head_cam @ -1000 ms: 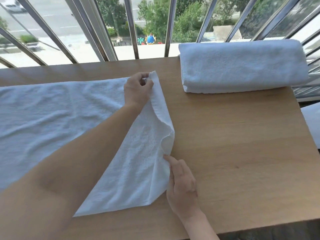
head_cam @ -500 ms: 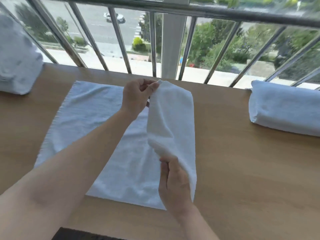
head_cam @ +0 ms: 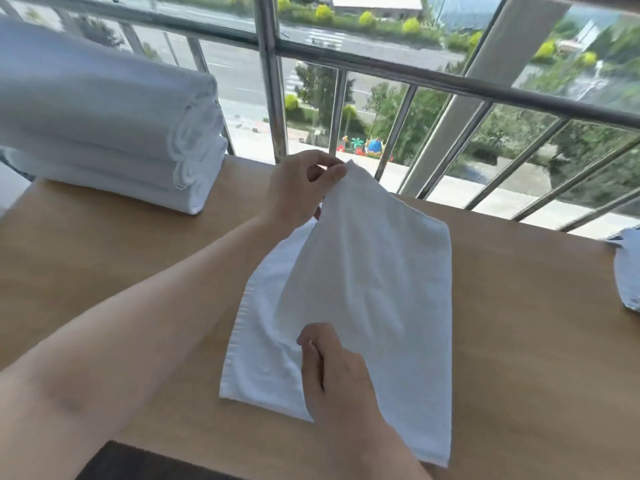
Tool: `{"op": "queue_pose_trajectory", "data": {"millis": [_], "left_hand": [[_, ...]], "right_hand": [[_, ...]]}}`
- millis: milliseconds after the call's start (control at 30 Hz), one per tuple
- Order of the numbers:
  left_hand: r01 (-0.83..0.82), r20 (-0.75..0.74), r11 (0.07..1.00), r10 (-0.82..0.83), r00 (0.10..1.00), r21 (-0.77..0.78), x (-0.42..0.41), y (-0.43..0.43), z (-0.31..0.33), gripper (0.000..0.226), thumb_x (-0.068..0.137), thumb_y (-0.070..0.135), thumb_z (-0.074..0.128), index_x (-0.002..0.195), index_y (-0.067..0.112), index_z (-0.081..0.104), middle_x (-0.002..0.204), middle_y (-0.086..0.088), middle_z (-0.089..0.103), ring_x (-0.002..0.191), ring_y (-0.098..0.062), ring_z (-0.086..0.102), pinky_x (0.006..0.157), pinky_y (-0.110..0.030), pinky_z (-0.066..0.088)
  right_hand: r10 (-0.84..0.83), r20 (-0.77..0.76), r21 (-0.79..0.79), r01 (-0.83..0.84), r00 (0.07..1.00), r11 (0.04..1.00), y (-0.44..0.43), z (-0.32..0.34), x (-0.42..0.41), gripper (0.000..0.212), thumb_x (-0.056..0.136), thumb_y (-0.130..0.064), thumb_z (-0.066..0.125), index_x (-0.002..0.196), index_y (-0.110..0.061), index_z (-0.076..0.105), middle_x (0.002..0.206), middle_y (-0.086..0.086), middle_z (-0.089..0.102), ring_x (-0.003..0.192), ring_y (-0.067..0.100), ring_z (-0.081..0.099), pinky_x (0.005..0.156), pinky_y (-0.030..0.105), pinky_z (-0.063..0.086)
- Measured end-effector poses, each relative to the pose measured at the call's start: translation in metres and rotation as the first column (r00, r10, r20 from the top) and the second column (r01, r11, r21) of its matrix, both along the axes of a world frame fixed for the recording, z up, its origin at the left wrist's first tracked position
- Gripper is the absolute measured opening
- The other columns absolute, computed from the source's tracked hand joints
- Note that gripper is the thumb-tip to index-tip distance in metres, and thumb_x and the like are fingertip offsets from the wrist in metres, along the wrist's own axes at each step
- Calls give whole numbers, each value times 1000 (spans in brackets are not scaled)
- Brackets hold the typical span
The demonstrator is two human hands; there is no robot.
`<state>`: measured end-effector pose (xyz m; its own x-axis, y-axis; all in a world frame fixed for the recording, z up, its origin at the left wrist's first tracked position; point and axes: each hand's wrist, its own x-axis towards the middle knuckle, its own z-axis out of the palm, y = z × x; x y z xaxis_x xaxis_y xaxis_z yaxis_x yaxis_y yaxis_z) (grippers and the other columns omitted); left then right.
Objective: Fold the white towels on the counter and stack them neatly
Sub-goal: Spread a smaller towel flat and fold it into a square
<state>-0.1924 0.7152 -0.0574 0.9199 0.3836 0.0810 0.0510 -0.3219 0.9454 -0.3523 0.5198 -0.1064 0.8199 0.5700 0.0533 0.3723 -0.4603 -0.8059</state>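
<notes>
Head view: left hand (head_cam: 304, 183) pinches the towel (head_cam: 381, 289) at its far corner, right hand (head_cam: 334, 372) the near one; the flap has swung across, so this fold looks nearly laid.

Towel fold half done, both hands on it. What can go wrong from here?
1. The left hand pinches only the far corner of the towel, so the lifted layer could sag and land skewed off the hem below.
2. Wrinkles bunched by the right hand may get pressed into the fold.
</notes>
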Motion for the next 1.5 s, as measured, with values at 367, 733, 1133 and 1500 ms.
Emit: {"op": "queue_pose_trajectory", "data": {"millis": [367,733,1133,1500], "left_hand": [[-196,-210,978,206,956,68,12,93,-112,22,93,51,65,88,31,69,73,10,71,59,-2,64,51,-19,48],[-153,-276,958,219,936,243,18,107,-149,22,99,42,58,93,22,63,85,10,63,82,-12,60,57,-13,35],[-85,-230,954,155,961,287,22,132,-136,22,97,43,61,98,22,68,81,10,65,74,-9,59,57,-14,37],[-142,-187,933,212,959,330,16,129,-154,25,97,40,62,104,17,69,77,16,60,66,5,53,57,-2,36]], "right_hand": [[117,-237,-130,-151,964,980,76,-41,-5,13,102,-22,36,108,-28,45,51,-7,33,49,15,36,49,22,24],[183,-348,-220,-270,919,937,89,-49,-12,21,103,-23,40,122,-25,49,91,-6,57,75,17,52,73,30,41],[279,-437,-42,-330,855,943,108,-35,-5,8,102,-29,39,108,-32,44,61,-10,49,56,12,43,55,23,33],[232,-462,-216,-362,856,907,127,-63,-10,12,102,-38,47,104,-27,44,88,-2,71,77,21,66,79,38,51]]}}
